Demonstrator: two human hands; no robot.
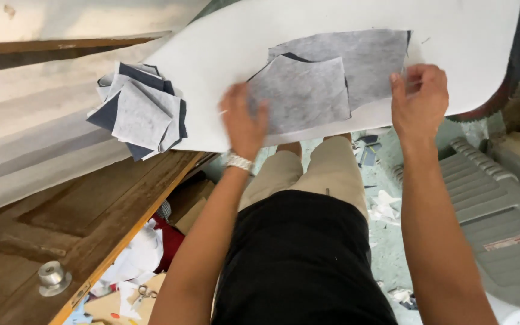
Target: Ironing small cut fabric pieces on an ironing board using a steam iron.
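Observation:
Two grey fabric squares lie overlapping on a large white sheet (pixel 224 54). My left hand (pixel 243 120) rests flat on the lower left corner of the nearer grey square (pixel 302 93), with a metal watch on its wrist. My right hand (pixel 419 96) pinches the right edge of the farther grey square (pixel 368 57) against the white sheet. A fanned stack of grey and navy squares (pixel 139 111) sits to the left, apart from both hands.
A wooden door (pixel 79 222) with a metal knob (pixel 52 277) lies flat under the sheet at left. Scissors (pixel 145 295) and paper scraps litter the floor. A grey plastic chair (pixel 501 222) stands at right.

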